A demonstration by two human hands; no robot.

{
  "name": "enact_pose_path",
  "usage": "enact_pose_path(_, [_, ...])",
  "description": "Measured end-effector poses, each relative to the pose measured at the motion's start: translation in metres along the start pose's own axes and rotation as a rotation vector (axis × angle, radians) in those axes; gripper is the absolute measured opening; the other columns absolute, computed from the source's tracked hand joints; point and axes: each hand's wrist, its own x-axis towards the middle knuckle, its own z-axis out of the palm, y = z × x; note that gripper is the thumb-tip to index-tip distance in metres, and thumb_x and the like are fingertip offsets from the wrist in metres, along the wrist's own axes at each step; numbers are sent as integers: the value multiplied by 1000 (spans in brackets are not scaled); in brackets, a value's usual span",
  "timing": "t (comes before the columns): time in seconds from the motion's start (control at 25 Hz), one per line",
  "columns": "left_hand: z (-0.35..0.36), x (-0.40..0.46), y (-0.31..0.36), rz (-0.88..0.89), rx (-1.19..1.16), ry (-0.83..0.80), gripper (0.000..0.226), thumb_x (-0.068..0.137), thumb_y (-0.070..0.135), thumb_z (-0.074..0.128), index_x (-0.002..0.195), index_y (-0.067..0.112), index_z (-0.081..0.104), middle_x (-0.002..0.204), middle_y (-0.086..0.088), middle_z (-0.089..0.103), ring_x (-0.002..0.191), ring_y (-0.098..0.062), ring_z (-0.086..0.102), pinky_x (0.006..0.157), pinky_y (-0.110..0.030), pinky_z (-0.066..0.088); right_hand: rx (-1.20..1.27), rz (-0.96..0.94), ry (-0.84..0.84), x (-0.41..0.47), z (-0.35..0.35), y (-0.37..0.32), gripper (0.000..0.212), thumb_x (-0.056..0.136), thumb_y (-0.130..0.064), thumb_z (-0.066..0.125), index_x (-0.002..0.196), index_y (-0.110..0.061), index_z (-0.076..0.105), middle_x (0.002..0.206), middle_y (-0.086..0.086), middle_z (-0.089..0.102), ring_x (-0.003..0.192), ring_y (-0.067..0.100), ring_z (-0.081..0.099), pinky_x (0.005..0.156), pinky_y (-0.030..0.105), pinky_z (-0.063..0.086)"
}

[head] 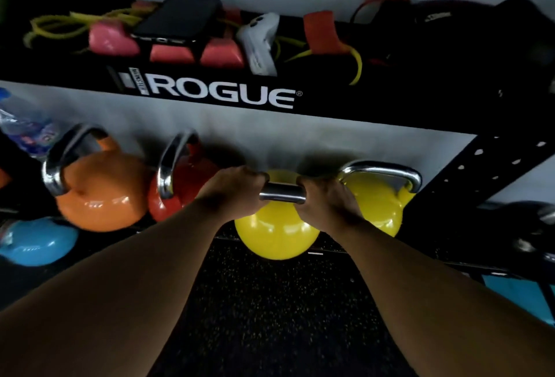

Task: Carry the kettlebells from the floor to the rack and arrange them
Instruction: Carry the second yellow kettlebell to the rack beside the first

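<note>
My yellow kettlebell [276,232], orange one [102,193], red one [183,187], blue one [36,241], black rack [360,106], white lettering [222,94], speckled floor [270,316].

Both hands, left hand [237,190] and right hand [326,204], share the handle of the held yellow kettlebell [276,232]. Tight fit: second yellow kettlebell [380,205] touches or sits just beside it on the right, red kettlebell [180,184] close on the left, orange kettlebell [102,193] beyond. Upper shelf beam [330,106] overhangs above. Black upright [480,166] blocks the far right. Speckled floor [270,316] below the arms is open.
</note>
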Motion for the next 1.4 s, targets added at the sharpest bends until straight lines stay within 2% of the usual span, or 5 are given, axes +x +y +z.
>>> enact_pose_path(0.44, [40, 59, -36, -221, -259, -123, 30, 80, 24, 67, 109, 17, 65, 105, -18, 69, 100, -39, 65, 81, -48, 56, 144, 152, -110, 70, 41, 16, 40, 80, -13, 60, 120, -16, 63, 115, 21, 68, 107, 42, 63, 85, 46, 55])
enact_pose_path(0.68, [51, 89, -39, -282, -335, -86, 30, 76, 24, 70, 104, 13, 65, 98, -19, 71, 94, -41, 66, 79, -48, 55, 141, 241, -130, 91, 52, 32, 55, 86, -27, 65, 138, -19, 51, 130, 19, 63, 120, 38, 58, 93, 40, 49])
enact_pose_path(1.0, [41, 82, -33, -193, -322, -45, 44, 75, 19, 72, 111, 21, 46, 109, -10, 61, 98, -31, 60, 72, -42, 51, 63, 116, -134, 85, 37, 30, 37, 86, -27, 65, 118, -13, 52, 117, 17, 56, 113, 37, 50, 82, 39, 39])
enact_pose_path(1.2, [17, 69, 9, 79, -106, 6, 67, 74, 26, 66, 135, 24, 38, 134, -4, 44, 125, -28, 41, 101, -43, 37, 57, -20, -73, 38, 1, 53, 44, 90, -32, 62, 130, -17, 52, 122, 13, 54, 115, 34, 49, 90, 40, 42])
enact_pose_path(1.4, [-2, 65, 81, 163, 15, 5, 39, 76, 25, 61, 115, 20, 58, 119, -7, 54, 119, -32, 46, 96, -43, 37, 74, -77, -36, -28, -55, 112, 24, 90, -20, 59, 112, -14, 64, 119, 9, 65, 114, 34, 57, 92, 46, 48])
